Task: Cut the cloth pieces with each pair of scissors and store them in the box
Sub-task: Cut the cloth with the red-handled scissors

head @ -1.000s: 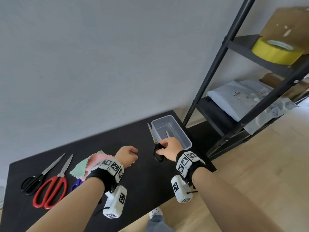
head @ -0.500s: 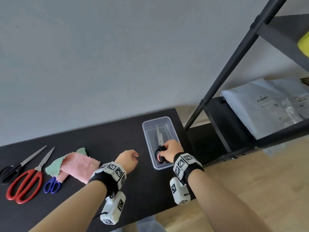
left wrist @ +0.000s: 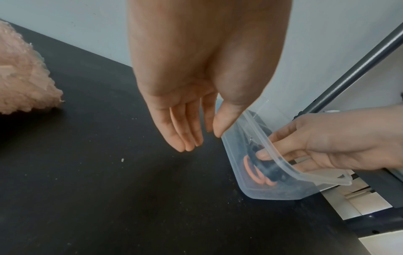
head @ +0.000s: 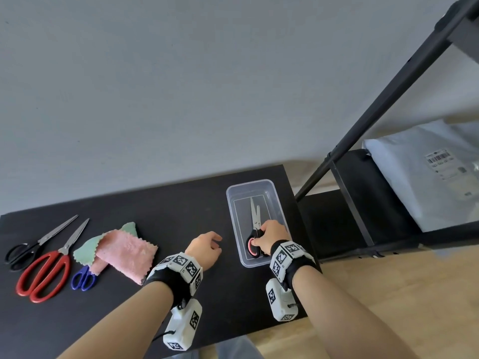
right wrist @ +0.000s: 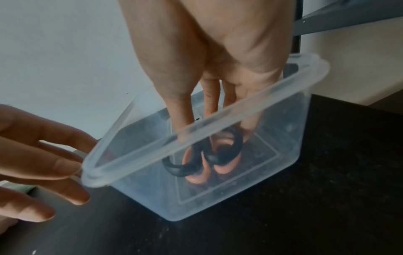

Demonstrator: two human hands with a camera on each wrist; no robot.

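In the head view the right hand (head: 270, 235) reaches down into the clear plastic box (head: 281, 203) at the right end of the black bench (head: 168, 203), its fingers curled on the black-and-pink handles of a pair of scissors (head: 255, 216). Those scissors lie flat on the box floor with the blades pointing toward the wall. The right wrist view shows the fingers (right wrist: 181, 110) inside the box, touching the handle loops (right wrist: 202, 158). The left hand (head: 204, 248) hovers just left of the box with fingers relaxed and nearly straight, holding nothing. At the left of the frame lie black-handled scissors (head: 28, 244), red-handled scissors (head: 49, 268) and small blue-handled scissors (head: 84, 277), the last partly under a pink cloth (head: 127, 252) that overlaps a green cloth (head: 90, 251). A black metal shelf (head: 375, 216) stands to the right of the bench.
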